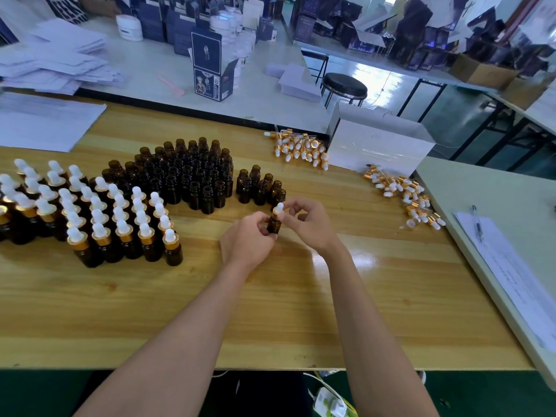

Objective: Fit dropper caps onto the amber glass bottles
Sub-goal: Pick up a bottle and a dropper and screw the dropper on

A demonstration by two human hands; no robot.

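Near the middle of the table, your left hand grips one amber bottle by its body, upright. Your right hand pinches the dropper cap sitting on its neck.

Judged step: threading the cap.
- Hold the bottle plumb.
- Turn at the gold collar, not the white bulb.
- Stop at firm resistance.

A small cluster of open bottles stands just behind your fingers, so avoid drifting forward. The capped bottles fill the left edge. Loose caps lie at the right edge, beside a white box. Wood shows bare toward the near edge, which is the best room for setting down.
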